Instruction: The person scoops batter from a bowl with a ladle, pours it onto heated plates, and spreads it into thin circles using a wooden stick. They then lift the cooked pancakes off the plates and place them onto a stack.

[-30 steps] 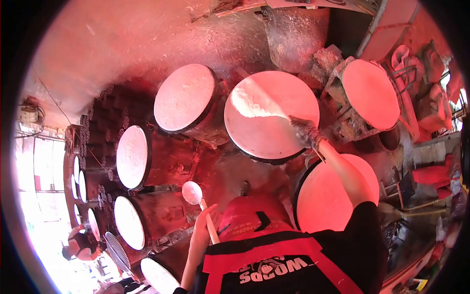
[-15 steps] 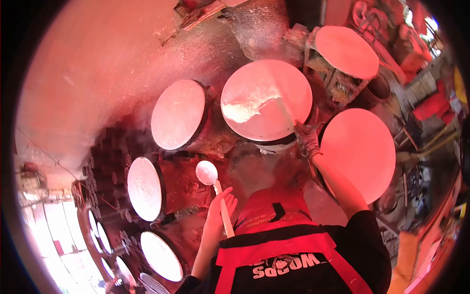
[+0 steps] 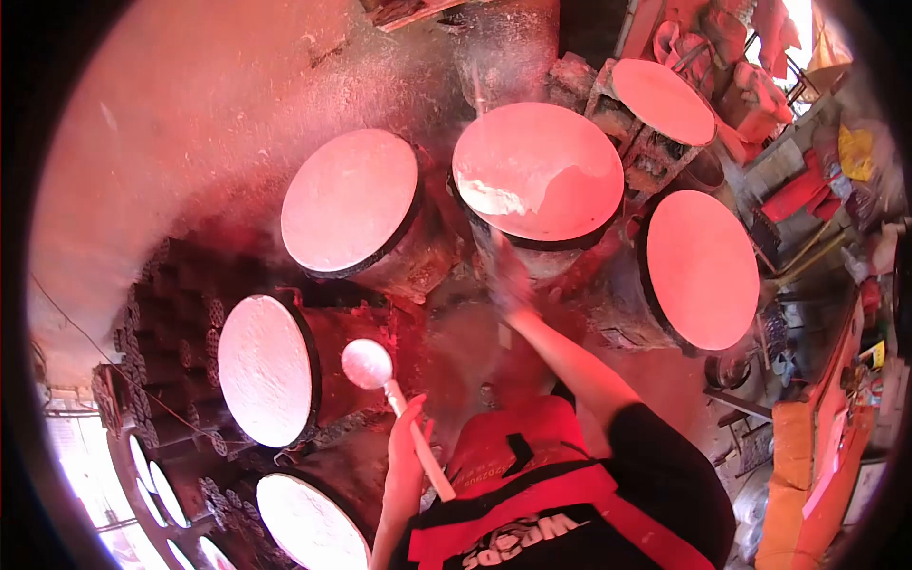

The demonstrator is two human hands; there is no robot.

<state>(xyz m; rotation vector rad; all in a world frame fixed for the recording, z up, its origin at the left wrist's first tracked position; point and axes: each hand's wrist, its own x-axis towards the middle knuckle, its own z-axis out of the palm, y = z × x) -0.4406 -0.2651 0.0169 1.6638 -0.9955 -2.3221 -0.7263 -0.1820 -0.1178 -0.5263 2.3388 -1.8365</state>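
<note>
My left hand [image 3: 407,445] is closed around the pale handle of a ladle [image 3: 368,364]; its round bowl, coated white, points away from me. My right hand [image 3: 511,285], in what looks like a worn glove, is blurred at the near edge of the middle griddle [image 3: 570,152]. It grips a thin stick-handled tool [image 3: 504,334], whose far part is smeared by motion. Bright white batter [image 3: 489,198] lies toward the griddle's left front, beside a pale spread layer with an uneven edge.
More round griddles on drum-like stoves curve around me: back left [image 3: 351,199], left [image 3: 266,370], front left [image 3: 313,522] and right [image 3: 703,271]. A pale disc [image 3: 663,102] rests on blocks behind. Stacked perforated cylinders [image 3: 214,342] stand left; an orange-brown board [image 3: 798,475] is at right.
My right hand has moved left along the middle griddle's front edge with its tool. The bright batter patch looks smaller. The view has shifted; the ladle stays in my left hand.
</note>
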